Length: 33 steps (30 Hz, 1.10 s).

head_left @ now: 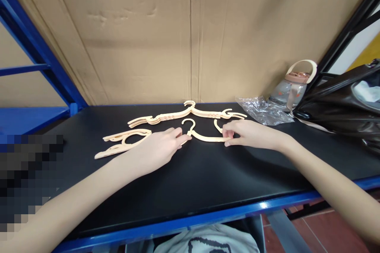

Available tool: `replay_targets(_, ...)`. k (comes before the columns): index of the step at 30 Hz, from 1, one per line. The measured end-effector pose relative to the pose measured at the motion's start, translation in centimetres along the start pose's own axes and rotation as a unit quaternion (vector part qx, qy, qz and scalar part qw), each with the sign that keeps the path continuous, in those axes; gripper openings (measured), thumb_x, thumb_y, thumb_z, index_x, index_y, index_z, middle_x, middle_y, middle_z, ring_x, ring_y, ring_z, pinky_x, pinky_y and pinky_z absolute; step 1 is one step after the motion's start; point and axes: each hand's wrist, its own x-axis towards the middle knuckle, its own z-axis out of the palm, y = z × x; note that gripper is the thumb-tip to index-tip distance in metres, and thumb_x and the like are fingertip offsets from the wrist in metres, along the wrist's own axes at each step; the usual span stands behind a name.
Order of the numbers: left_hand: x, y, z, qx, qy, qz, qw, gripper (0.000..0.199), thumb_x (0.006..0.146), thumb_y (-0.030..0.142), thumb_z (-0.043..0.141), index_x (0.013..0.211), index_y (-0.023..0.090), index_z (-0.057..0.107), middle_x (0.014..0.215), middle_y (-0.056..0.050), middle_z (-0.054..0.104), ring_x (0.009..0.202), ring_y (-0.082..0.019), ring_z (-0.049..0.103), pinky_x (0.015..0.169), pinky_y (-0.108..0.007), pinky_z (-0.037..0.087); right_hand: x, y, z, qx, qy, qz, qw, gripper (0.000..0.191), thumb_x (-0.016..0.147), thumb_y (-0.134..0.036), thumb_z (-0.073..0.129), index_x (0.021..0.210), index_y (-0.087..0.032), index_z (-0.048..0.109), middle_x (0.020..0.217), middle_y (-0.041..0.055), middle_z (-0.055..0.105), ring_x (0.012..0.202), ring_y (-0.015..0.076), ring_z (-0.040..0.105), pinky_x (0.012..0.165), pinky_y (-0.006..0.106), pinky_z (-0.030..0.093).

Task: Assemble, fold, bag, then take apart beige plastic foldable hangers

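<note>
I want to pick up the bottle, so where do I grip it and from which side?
Likely best by its handle, reaching from above and slightly left: the loop arches up over the lid, while the black bag crowds the bottle's right side.

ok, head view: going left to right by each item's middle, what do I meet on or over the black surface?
Folded cream hanger → left hand → held cream hanger → right hand → clear plastic wrapper → handled water bottle → glossy black bag
</note>
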Motion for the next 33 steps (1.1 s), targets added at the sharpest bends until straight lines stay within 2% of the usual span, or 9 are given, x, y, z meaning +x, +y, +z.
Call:
replay_targets(6,-0.1,-0.1,0.1,0.023,-0.001,0.012,1.000,0.036,0.097,0.016,0.032,0.125,0.023,0.053,0.113,-0.010,0.058,0.096,-0.022,0.061,0.075,-0.031,0.050,0.0,0.1,0.2,0.000,0.010,-0.038,0.999,0.017,0.090,-0.036,0.057,0.083,-0.021,0.062,0.093,0.0017,0.057,0.085,0.0167,0.055,0.076,0.029,0.040)
replay_targets(11,-0.1,-0.1,0.1,0.013,0.008,0.011,1.000,0.035,0.097,0.017,0.033,0.125,0.024,0.055,0.111,-0.009,0.059,0.095,-0.021,0.062,0.078,-0.031,0.051,0.3,0.1,1.0,0.069,0.031,-0.084,0.994,0.005,0.090,-0.022,0.054,0.094,-0.020,0.055,0.104,0.0031,0.056,0.089,0.0153,0.055,0.077,0.028,0.043)
replay_targets(16,0.0,0.2,-0.2,-0.001,0.005,0.000,1.000,0.035,0.097,0.018,0.034,0.126,0.024,0.055,0.111,-0.009,0.060,0.095,-0.021,0.063,0.082,-0.031,0.050,0.5,0.0,1.3,0.100,0.015,-0.092,0.991,0.027,0.088,-0.011,0.050,0.112,-0.022,0.053,0.104,0.0009,0.061,0.083,0.0123,0.060,0.079,0.027,0.046)
replay_targets(19,0.2,0.3,-0.2,-0.003,0.001,-0.006,1.000,0.042,0.096,0.015,0.035,0.136,0.021,0.045,0.115,-0.010,0.060,0.101,-0.023,0.062,0.081,-0.032,0.051,0.4,0.1,1.0,0.105,0.002,-0.088,0.991,0.034,0.087,-0.010,0.049,0.118,-0.022,0.053,0.105,0.0016,0.063,0.086,0.0136,0.061,0.081,0.028,0.047)
replay_targets(23,0.4,0.4,0.1,-0.006,0.004,0.004,1.000,0.049,0.094,0.009,0.035,0.141,0.021,0.039,0.117,-0.011,0.059,0.107,-0.023,0.059,0.085,-0.033,0.049,0.3,0.3,0.5,0.057,0.006,-0.088,0.994,0.030,0.086,-0.011,0.048,0.113,-0.020,0.058,0.102,0.0036,0.064,0.091,0.0172,0.060,0.081,0.030,0.046)
replay_targets(27,0.5,0.7,-0.1,-0.011,0.018,0.032,0.999,0.055,0.089,0.000,0.033,0.138,0.022,0.042,0.121,-0.009,0.058,0.107,-0.022,0.058,0.088,-0.033,0.048,0.3,0.7,0.6,0.007,0.040,-0.086,0.995,0.033,0.085,-0.008,0.044,0.112,-0.019,0.060,0.108,0.0067,0.064,0.098,0.0202,0.058,0.086,0.034,0.044)
replay_targets(31,0.7,1.3,-1.0,-0.020,0.022,0.063,0.998,0.059,0.081,-0.009,0.034,0.129,0.020,0.050,0.117,-0.007,0.060,0.105,-0.021,0.057,0.090,-0.033,0.047,0.6,1.1,1.0,-0.023,0.049,-0.099,0.994,0.029,0.087,-0.005,0.041,0.101,-0.019,0.063,0.101,0.0059,0.065,0.094,0.0196,0.059,0.083,0.033,0.044)
replay_targets(33,0.8,1.5,-1.3,-0.037,0.025,0.070,0.997,0.053,0.082,-0.008,0.035,0.123,0.020,0.054,0.114,-0.006,0.060,0.103,-0.020,0.056,0.089,-0.032,0.047,0.7,1.1,1.2,-0.033,0.045,-0.112,0.992,0.029,0.087,-0.003,0.040,0.095,-0.019,0.063,0.099,0.0056,0.064,0.094,0.0192,0.058,0.083,0.033,0.044)
